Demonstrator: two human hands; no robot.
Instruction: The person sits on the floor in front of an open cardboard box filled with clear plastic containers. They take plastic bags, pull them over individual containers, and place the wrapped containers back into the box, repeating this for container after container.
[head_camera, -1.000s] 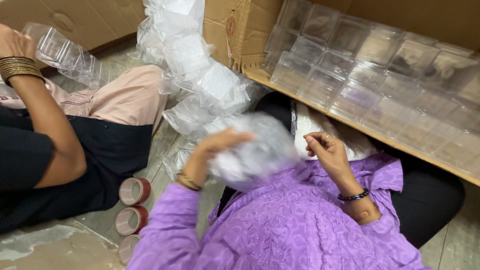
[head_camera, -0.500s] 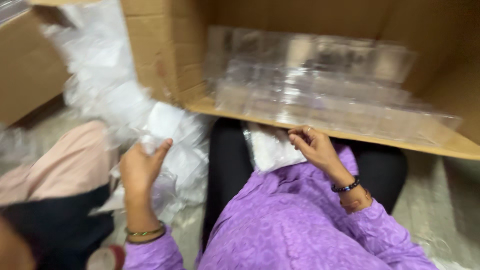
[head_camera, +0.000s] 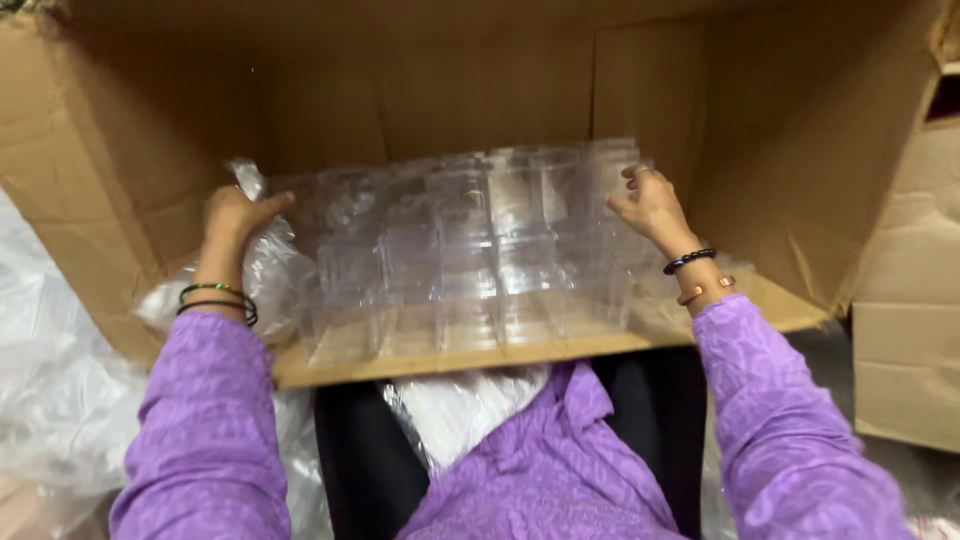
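A large cardboard box (head_camera: 160, 130) lies on its side in front of me, its opening toward me. Inside it stand several clear plastic containers (head_camera: 470, 250) packed in rows on the lower flap. My left hand (head_camera: 235, 215) rests on crumpled clear plastic wrap (head_camera: 265, 270) at the left end of the rows, fingers bent against it. My right hand (head_camera: 650, 205) touches the right end of the clear containers with fingers spread. Both arms wear purple sleeves and bangles.
A second cardboard box (head_camera: 910, 290) stands at the right. Heaps of clear plastic bags (head_camera: 50, 400) lie at the left on the floor. A white plastic packet (head_camera: 460, 410) lies on my lap below the box's front edge (head_camera: 480, 355).
The view has swung right, onto the open box. My left hand has left the plastic bags at the left and reached into the box. My right hand has risen from my lap to the containers.
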